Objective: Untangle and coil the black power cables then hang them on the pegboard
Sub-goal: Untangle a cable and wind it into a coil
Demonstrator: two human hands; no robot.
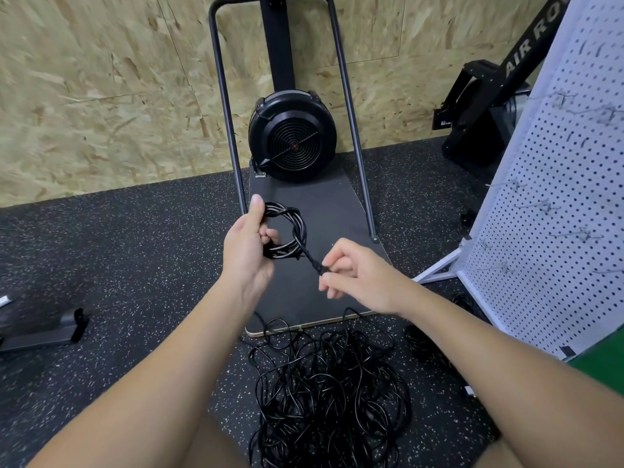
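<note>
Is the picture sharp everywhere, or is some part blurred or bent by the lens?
Head view: the coiled cable in the left hand is slightly smeared, with pale streaks of glare; the right hand looks soft too; the pegboard leans and the floor edge curves, a wide-angle effect; lighting is even, shadows faint.

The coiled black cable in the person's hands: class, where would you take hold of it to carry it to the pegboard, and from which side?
Grip the coiled cable across its bundled strands on the left rim, coming from the left, as the left hand does. There all loops are clamped together, and the open right side is free for a pegboard hook.
</note>
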